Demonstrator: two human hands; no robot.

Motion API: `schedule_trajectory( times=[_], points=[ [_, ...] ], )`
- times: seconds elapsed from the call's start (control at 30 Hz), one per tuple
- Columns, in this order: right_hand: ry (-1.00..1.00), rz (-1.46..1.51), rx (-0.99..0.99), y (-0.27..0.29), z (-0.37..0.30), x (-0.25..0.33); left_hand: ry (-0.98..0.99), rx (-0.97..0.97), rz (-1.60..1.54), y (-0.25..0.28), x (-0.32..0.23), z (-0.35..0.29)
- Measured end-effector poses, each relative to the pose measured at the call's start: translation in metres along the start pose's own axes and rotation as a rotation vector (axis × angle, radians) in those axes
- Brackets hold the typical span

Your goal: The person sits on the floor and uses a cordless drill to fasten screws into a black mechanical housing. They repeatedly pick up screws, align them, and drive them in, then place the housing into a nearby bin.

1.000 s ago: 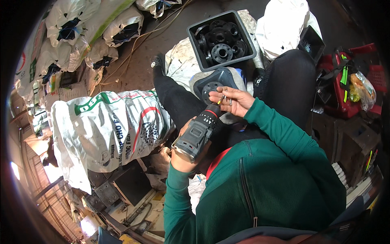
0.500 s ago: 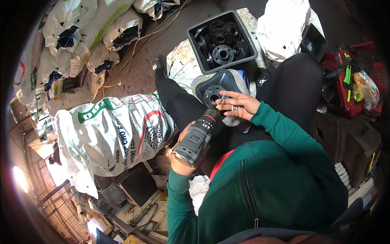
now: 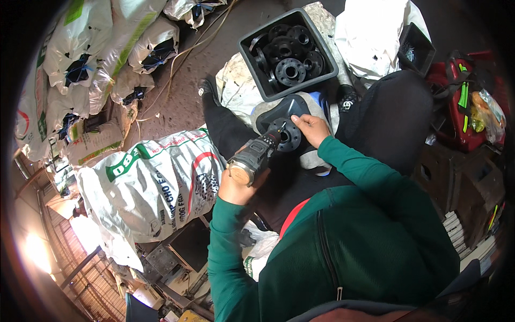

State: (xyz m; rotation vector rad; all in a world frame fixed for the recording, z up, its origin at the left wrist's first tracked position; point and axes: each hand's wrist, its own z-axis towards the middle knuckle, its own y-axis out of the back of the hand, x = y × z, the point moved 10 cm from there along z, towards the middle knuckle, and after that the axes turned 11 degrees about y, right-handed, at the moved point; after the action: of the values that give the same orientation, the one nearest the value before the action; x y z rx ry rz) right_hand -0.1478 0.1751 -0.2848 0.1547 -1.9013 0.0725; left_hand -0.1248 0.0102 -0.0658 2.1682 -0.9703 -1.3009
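My left hand (image 3: 234,188) grips a black cordless drill (image 3: 254,158), its bit end pointing up and right at a black round flange (image 3: 285,134). The flange lies on a dark block (image 3: 292,107) between my knees. My right hand (image 3: 310,129) rests on the flange's right side, fingers curled over its rim. Both arms wear green sleeves. Just beyond stands a dark square bin (image 3: 256,68) holding several more black flanges (image 3: 290,68).
A large white printed sack (image 3: 155,182) lies to my left, more sacks (image 3: 86,64) stacked at the far left. A white bag (image 3: 370,32) and a red tool bag (image 3: 464,112) sit to the right. Dark metal boxes (image 3: 188,247) lie at lower left.
My right hand dropped from holding something small in the air onto the flange. The drill tip swung up toward the flange.
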Motion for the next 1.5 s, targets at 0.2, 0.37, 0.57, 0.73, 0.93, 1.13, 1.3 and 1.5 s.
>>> schedule_trajectory(
  times=[0.2, 0.37, 0.57, 0.73, 0.93, 1.13, 1.3, 1.5],
  points=[
    [0.138, -0.018, -0.018, -0.006, 0.007, 0.010, 0.054, 0.042, 0.034, 0.013, -0.007, 0.010],
    [0.365, -0.064, 0.025, -0.018, 0.008, 0.027, 0.012, 0.104, 0.177, 0.017, -0.007, 0.003],
    [0.392, -0.016, -0.013, -0.023, 0.008, 0.027, 0.089, 0.071, 0.082, 0.020, 0.007, -0.006],
    [0.447, -0.028, 0.009, -0.030, 0.016, 0.038, 0.087, 0.047, 0.089, 0.024, 0.014, -0.008],
    [0.451, -0.023, -0.062, -0.032, 0.014, 0.041, 0.101, 0.042, 0.043, 0.029, 0.023, -0.005],
    [0.510, -0.076, -0.122, -0.029, 0.007, 0.044, 0.021, -0.030, 0.046, 0.031, 0.011, -0.003],
    [0.485, -0.008, -0.070, -0.031, 0.012, 0.040, 0.070, -0.025, 0.057, 0.031, 0.010, -0.001],
    [0.485, -0.025, -0.053, -0.031, 0.012, 0.040, 0.065, 0.019, -0.047, 0.023, 0.006, 0.009]
  ],
)
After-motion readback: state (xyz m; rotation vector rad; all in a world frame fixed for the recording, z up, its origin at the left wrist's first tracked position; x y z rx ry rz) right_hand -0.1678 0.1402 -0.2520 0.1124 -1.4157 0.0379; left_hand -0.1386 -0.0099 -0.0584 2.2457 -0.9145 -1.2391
